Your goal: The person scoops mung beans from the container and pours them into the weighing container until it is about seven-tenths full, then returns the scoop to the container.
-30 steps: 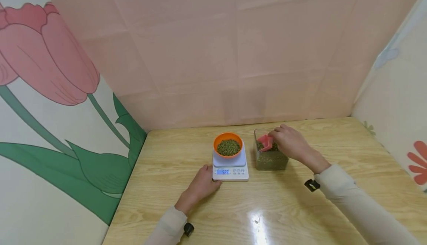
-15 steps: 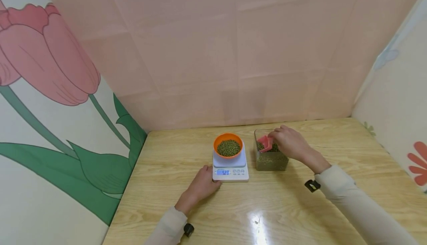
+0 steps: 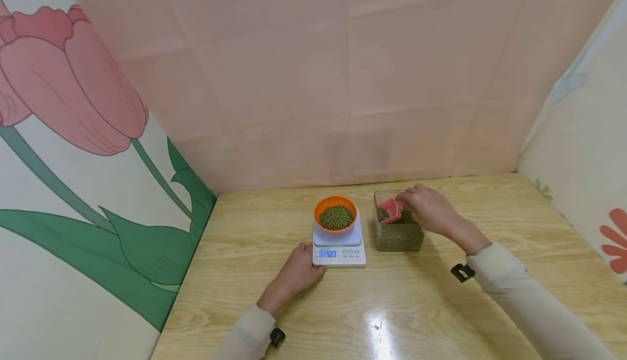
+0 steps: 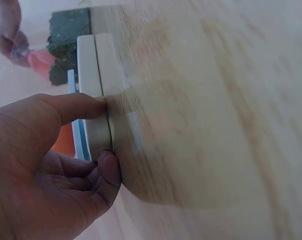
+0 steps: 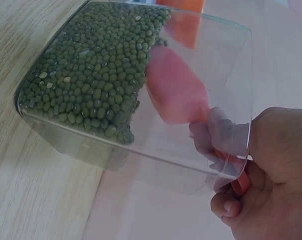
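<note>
My left hand (image 3: 297, 267) holds the white kitchen scale (image 3: 339, 257) by its near left corner. In the left wrist view, the thumb and curled fingers lie against the edges of the scale (image 4: 92, 70). On the scale sits an orange bowl (image 3: 336, 199) with mung beans (image 3: 336, 218) in it; the lit display seems to read 523. My right hand (image 3: 427, 210) grips a pink scoop (image 3: 390, 211) by the handle, inside the mouth of a clear container (image 3: 399, 238). In the right wrist view, the scoop (image 5: 176, 85) touches the mung beans (image 5: 91, 75) with its front end.
The wood-grain table (image 3: 411, 305) extends in front of and to both sides of these things. A pink sheet (image 3: 294, 77) rises behind its back edge. Walls with painted flowers (image 3: 93, 82) stand left and right. The container is just right of the scale.
My right hand has shifted very slightly to the right, with the scoop still in the container. The left hand, scale and bowl look the same.
</note>
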`<action>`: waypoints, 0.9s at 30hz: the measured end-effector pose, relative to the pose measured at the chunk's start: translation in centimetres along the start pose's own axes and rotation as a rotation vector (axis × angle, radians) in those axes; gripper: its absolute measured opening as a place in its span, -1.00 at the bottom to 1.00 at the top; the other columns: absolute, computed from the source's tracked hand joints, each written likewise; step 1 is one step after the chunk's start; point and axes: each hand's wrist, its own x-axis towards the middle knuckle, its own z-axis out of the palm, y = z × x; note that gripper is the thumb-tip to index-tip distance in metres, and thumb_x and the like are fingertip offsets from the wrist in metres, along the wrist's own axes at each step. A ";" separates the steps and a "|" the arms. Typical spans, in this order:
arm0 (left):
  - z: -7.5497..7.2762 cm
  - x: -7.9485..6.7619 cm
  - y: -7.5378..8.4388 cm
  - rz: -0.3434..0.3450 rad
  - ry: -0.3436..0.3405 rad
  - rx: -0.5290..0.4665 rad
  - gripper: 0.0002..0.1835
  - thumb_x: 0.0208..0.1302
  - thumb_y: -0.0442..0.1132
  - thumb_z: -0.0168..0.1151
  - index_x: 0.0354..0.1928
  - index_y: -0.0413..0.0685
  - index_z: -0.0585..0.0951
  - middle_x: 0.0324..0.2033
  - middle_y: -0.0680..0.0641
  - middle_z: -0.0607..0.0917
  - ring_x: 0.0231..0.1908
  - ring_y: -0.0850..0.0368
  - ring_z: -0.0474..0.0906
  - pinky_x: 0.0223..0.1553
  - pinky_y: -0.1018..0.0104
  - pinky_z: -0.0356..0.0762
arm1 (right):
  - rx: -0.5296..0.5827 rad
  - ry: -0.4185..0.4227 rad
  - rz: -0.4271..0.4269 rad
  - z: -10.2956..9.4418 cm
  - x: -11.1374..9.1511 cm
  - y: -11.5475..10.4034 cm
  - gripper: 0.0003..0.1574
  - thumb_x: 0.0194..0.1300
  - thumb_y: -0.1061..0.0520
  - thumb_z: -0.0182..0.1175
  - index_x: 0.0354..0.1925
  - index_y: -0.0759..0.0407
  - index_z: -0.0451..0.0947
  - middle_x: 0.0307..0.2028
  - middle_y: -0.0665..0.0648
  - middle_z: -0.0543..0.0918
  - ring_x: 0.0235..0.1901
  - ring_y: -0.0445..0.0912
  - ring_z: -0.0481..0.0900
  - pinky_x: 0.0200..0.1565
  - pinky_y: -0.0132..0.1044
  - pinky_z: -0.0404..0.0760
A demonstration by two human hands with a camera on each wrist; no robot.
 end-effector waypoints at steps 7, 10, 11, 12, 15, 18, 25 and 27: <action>0.0 0.0 0.0 -0.001 -0.004 -0.006 -0.38 0.46 -0.12 0.36 0.51 0.01 0.50 0.23 -0.12 0.69 0.17 0.01 0.54 0.28 -0.01 0.58 | 0.028 -0.006 0.021 -0.3 -0.2 0.5 -0.75 0.46 0.30 0.27 0.05 0.28 0.75 -0.04 0.28 0.80 -0.05 0.21 0.67 0.00 0.21 0.68; 0.0 -0.1 0.0 0.002 -0.005 -0.007 -0.38 0.46 -0.13 0.36 0.51 0.02 0.50 0.22 -0.11 0.69 0.16 0.01 0.54 0.25 -0.01 0.59 | 0.032 0.003 0.016 -0.3 -0.3 0.7 -0.74 0.45 0.31 0.27 0.06 0.29 0.75 -0.04 0.28 0.80 -0.06 0.21 0.67 -0.02 0.21 0.69; 0.0 -0.1 0.0 0.003 -0.007 -0.009 -0.38 0.46 -0.13 0.35 0.51 0.02 0.49 0.23 -0.11 0.69 0.16 0.02 0.54 0.25 -0.01 0.59 | 0.033 0.007 0.015 -0.4 -0.3 0.7 -0.73 0.45 0.32 0.27 0.06 0.29 0.74 -0.04 0.29 0.80 -0.06 0.21 0.67 -0.02 0.21 0.69; 0.0 -0.1 0.0 0.001 -0.009 -0.013 -0.38 0.47 -0.13 0.35 0.52 0.03 0.49 0.23 -0.11 0.68 0.16 0.02 0.53 0.25 -0.01 0.59 | 0.035 0.011 0.014 -0.4 -0.4 0.8 -0.73 0.44 0.33 0.27 0.06 0.30 0.74 -0.04 0.29 0.80 -0.06 0.21 0.67 -0.02 0.20 0.69; -0.1 -0.1 0.1 -0.009 -0.019 -0.025 -0.37 0.48 -0.13 0.34 0.53 0.04 0.47 0.25 -0.11 0.67 0.17 0.02 0.52 0.26 0.00 0.58 | 0.048 0.017 0.015 -0.6 -0.5 0.9 -0.71 0.44 0.33 0.27 0.08 0.31 0.74 -0.05 0.29 0.80 -0.06 0.21 0.67 -0.01 0.20 0.69; -0.3 -0.2 0.3 -0.011 -0.023 -0.032 -0.37 0.48 -0.14 0.34 0.53 0.04 0.47 0.24 -0.11 0.67 0.16 0.03 0.52 0.26 -0.01 0.59 | 0.066 0.026 0.021 -0.7 -0.6 0.9 -0.71 0.44 0.31 0.29 0.09 0.32 0.73 -0.04 0.30 0.80 -0.05 0.22 0.68 0.01 0.21 0.69; -0.4 -0.2 0.4 0.014 -0.013 -0.030 -0.38 0.46 -0.17 0.36 0.52 0.02 0.49 0.24 -0.13 0.68 0.15 0.01 0.53 0.25 -0.04 0.59 | 0.100 0.051 0.040 -0.7 -0.9 1.0 -0.70 0.46 0.25 0.31 0.10 0.32 0.72 -0.06 0.30 0.79 -0.06 0.23 0.69 0.01 0.24 0.67; -0.4 -0.2 0.4 0.011 -0.013 -0.032 -0.38 0.46 -0.16 0.36 0.52 0.01 0.49 0.23 -0.13 0.69 0.15 0.01 0.53 0.25 -0.03 0.59 | 0.103 0.062 0.041 -0.6 -1.0 1.1 -0.70 0.46 0.25 0.32 0.10 0.33 0.72 -0.06 0.31 0.79 -0.05 0.23 0.69 0.02 0.24 0.67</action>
